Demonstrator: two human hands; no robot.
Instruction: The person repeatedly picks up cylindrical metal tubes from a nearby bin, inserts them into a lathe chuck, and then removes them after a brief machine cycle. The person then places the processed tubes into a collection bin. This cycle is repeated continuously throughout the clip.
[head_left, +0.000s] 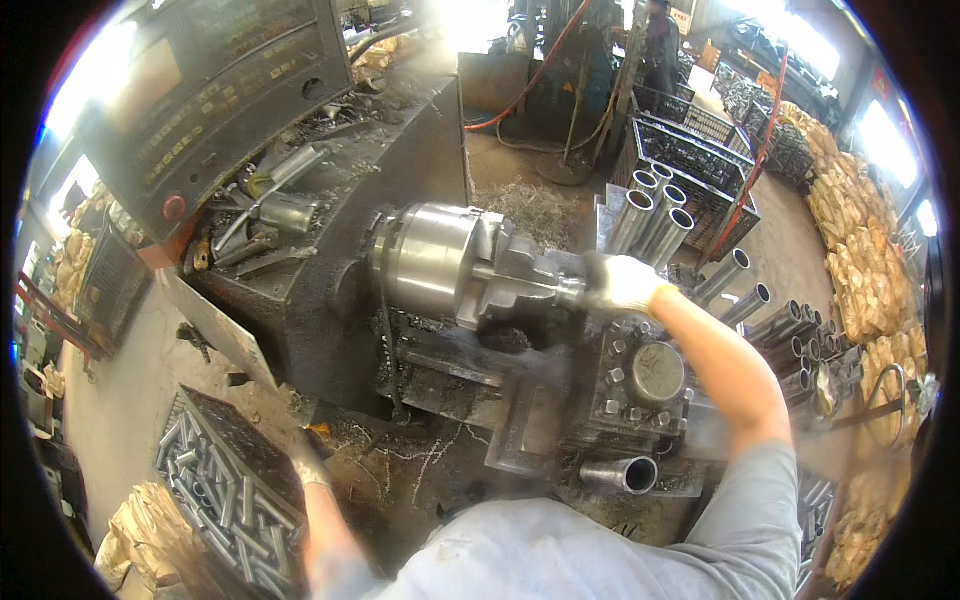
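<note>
My right hand (625, 285), in a white glove, is closed at the outer end of a short shiny metal tube (570, 286). The tube lines up with the jaws (500, 262) of a large steel lathe chuck (432, 258); whether they grip it I cannot tell. Just below that hand sits a square tool post (655, 372) with bolts round its top. Low on the left, my gloved left hand (308, 462) hangs beside a dark crate (272, 492) full of small cut tubes (222, 495). Blur and shadow hide its fingers.
Several larger tubes (665, 235) stand behind the tool post, with more tubes (795, 340) at right. One tube (622, 474) lies near my body. The lathe headstock (240, 90) rises at left. Black crates (690, 165) and a person (660, 50) are farther back. Brown sacks (860, 250) line the right.
</note>
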